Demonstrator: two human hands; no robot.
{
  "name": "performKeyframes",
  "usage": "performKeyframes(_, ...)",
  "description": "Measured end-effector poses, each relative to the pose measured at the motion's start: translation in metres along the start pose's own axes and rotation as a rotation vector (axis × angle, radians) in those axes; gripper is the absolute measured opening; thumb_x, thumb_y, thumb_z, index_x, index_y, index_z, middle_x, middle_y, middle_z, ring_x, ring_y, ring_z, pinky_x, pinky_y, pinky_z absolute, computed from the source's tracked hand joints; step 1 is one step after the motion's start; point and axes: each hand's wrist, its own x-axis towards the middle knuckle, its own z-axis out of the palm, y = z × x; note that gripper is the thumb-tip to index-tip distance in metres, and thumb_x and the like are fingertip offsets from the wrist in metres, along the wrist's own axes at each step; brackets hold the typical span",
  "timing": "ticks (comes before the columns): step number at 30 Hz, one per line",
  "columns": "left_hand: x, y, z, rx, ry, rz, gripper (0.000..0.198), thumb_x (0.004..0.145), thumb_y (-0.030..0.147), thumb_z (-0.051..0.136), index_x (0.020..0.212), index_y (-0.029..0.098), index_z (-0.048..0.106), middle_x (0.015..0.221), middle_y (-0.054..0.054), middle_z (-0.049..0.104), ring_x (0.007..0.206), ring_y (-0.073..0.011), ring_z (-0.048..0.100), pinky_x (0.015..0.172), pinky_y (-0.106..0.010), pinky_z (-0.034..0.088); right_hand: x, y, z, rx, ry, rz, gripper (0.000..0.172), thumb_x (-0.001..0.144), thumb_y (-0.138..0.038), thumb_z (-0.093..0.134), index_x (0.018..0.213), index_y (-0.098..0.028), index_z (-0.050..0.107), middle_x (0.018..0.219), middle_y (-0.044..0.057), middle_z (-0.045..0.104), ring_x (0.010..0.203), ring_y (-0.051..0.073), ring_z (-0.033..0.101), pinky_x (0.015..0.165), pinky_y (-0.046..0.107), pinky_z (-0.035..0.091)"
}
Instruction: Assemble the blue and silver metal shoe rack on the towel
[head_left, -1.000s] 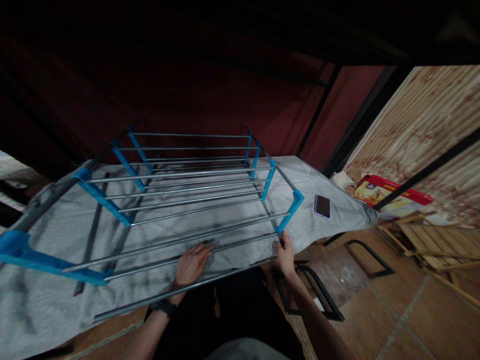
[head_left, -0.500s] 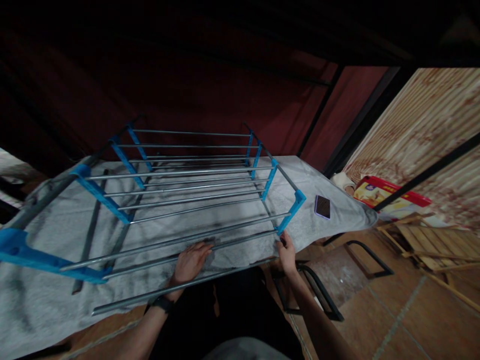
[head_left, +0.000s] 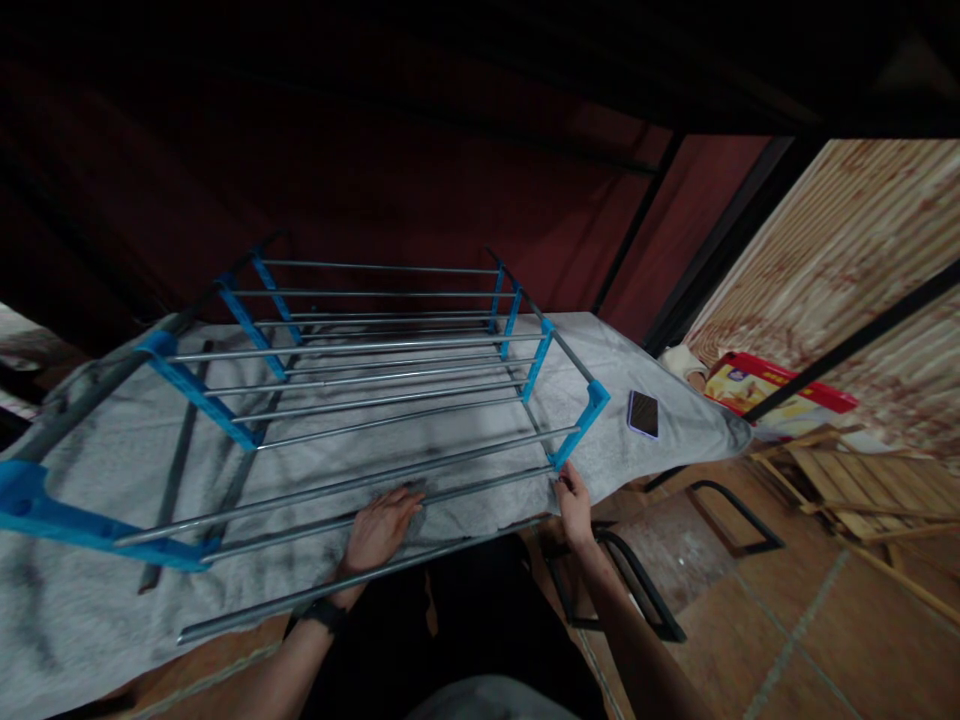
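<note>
Nothing clear has moved since half a second ago; only the view has drifted slightly, both hands holding their places. Rack (head_left: 324, 383) of grey tubes and blue brackets rests on the counter (head_left: 592, 345), which is covered in grey cloth. Left hand (head_left: 379, 530): palm down over the rack's near lower tube, fingers nearly straight; cannot tell whether they curl round it. Right hand (head_left: 574, 510): bent fingers touch the foot of the rack's near right bracket (head_left: 579, 430); closeness of grip hidden. Separate-looking pipe (head_left: 247, 614) runs along the rack's near side, crossing the left wrist. Phone (head_left: 643, 414) lies right of the rack; red-and-yellow box (head_left: 750, 388) farther right.
</note>
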Motion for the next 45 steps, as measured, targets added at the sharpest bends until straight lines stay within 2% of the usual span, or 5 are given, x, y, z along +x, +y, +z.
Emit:
performKeyframes(8, -0.0002, 0.0059, -0.0071, -0.007, -0.06, -0.013, 0.04, 0.096, 0.035, 0.037, 0.118, 0.025, 0.069, 0.115, -0.007, 0.07, 0.108, -0.0236, 0.065, 0.095, -0.037, 0.05, 0.0013, -0.0014, -0.0005, 0.019, 0.024, 0.049, 0.058, 0.071, -0.033, 0.054, 0.124, -0.013, 0.064, 0.116, 0.011, 0.068, 0.101, 0.024, 0.06, 0.101, 0.042, 0.042)
performKeyframes(18, 0.0021, 0.0007, -0.006, -0.062, -0.027, -0.009, 0.037, 0.095, 0.037, 0.04, 0.114, 0.028, 0.07, 0.111, -0.005, 0.071, 0.105, -0.0221, 0.066, 0.093, -0.034, 0.05, 0.0012, -0.002, -0.0022, 0.062, -0.011, 0.028, 0.054, 0.072, -0.034, 0.055, 0.121, -0.015, 0.066, 0.125, 0.01, 0.065, 0.113, 0.026, 0.058, 0.108, 0.044, 0.037)
performKeyframes(28, 0.0031, -0.0008, -0.0072, -0.052, -0.051, 0.004, 0.039, 0.095, 0.036, 0.038, 0.116, 0.028, 0.07, 0.113, -0.005, 0.072, 0.106, -0.023, 0.066, 0.093, -0.036, 0.051, 0.0032, 0.0025, -0.0013, 0.073, 0.007, 0.061, 0.054, 0.071, -0.034, 0.056, 0.12, -0.014, 0.067, 0.122, 0.011, 0.066, 0.11, 0.027, 0.059, 0.107, 0.046, 0.038)
performKeyframes(38, 0.0041, -0.0013, -0.0053, -0.051, -0.051, 0.018, 0.041, 0.096, 0.037, 0.035, 0.117, 0.028, 0.069, 0.113, -0.005, 0.072, 0.106, -0.0221, 0.066, 0.095, -0.035, 0.05, 0.0007, 0.003, -0.002, 0.047, -0.019, 0.036, 0.059, 0.072, -0.036, 0.055, 0.126, -0.014, 0.063, 0.129, 0.011, 0.062, 0.116, 0.026, 0.057, 0.109, 0.045, 0.036)
performKeyframes(45, 0.0071, 0.0016, -0.0076, -0.04, -0.103, 0.002, 0.044, 0.096, 0.037, 0.032, 0.117, 0.026, 0.069, 0.116, -0.006, 0.071, 0.107, -0.0229, 0.065, 0.093, -0.035, 0.051, -0.0038, 0.0016, -0.004, -0.03, -0.027, -0.002, 0.062, 0.073, -0.033, 0.053, 0.132, -0.014, 0.058, 0.128, 0.011, 0.062, 0.113, 0.025, 0.059, 0.107, 0.043, 0.039)
